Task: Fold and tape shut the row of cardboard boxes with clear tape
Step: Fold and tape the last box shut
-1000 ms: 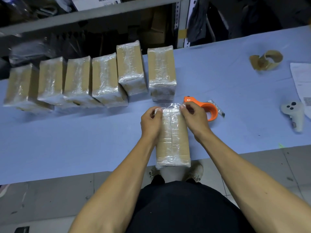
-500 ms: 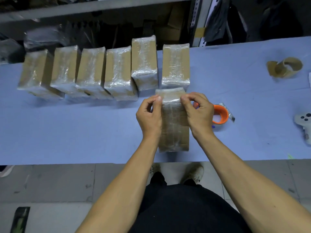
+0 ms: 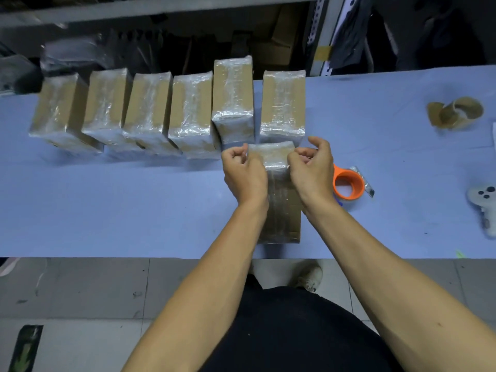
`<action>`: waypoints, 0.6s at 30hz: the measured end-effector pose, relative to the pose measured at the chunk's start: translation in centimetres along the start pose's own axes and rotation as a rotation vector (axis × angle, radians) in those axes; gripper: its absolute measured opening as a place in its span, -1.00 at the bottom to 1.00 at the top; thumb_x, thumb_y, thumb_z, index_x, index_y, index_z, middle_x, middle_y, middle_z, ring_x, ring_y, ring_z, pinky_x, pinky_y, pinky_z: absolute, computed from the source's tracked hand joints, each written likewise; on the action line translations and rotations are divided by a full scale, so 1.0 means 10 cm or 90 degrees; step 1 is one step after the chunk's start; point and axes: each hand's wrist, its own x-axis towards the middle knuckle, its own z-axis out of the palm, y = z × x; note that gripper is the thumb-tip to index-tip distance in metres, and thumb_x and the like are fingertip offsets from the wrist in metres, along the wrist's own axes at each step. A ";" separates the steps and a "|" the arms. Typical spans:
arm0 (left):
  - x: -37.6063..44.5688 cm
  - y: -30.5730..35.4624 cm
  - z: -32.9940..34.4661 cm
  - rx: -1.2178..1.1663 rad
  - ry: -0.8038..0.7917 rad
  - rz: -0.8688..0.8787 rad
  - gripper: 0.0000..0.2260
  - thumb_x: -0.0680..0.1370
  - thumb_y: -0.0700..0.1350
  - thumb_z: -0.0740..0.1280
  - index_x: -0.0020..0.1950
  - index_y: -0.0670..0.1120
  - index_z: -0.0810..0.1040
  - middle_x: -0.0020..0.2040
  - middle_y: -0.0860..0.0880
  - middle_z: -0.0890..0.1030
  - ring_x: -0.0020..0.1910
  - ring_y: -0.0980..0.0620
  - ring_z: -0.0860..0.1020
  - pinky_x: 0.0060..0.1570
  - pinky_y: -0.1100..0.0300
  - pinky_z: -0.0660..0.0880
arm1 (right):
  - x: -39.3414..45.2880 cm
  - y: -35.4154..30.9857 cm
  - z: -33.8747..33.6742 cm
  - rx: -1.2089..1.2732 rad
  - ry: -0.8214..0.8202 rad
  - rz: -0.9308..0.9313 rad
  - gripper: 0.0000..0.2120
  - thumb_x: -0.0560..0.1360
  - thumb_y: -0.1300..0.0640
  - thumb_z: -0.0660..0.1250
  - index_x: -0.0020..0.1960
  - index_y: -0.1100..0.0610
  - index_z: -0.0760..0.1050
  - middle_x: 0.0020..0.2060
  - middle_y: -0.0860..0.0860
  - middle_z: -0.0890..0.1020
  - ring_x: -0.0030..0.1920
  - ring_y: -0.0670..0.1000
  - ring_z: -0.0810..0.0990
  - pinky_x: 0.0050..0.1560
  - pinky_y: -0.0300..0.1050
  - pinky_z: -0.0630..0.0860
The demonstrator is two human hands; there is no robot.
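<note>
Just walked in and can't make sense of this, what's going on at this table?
A person is sealing cardboard boxes with clear tape. Both hands, left hand and right hand, pinch the tape at the far end of the box in front, pressing it down over the edge. Six taped boxes stand in a row behind it on the blue table. An orange tape dispenser lies just right of the hands, put down.

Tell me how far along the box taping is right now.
Done: six taped boxes stand in a row at the back of the table. In hand: a seventh box, with the left hand and right hand pinching clear tape over its far end. Left: pressing that tape down; no untaped boxes are visible.
</note>
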 end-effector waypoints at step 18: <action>0.42 -0.31 -0.41 0.060 -0.360 -0.041 -0.33 0.51 0.17 0.45 0.55 -0.01 0.35 0.48 0.04 0.47 0.41 0.09 0.47 0.14 0.30 0.54 | 0.03 0.42 -0.19 -0.018 -0.259 0.055 -0.53 0.62 -0.16 0.20 0.50 -0.07 0.33 0.36 -0.15 0.51 0.32 -0.17 0.49 0.39 -0.02 0.42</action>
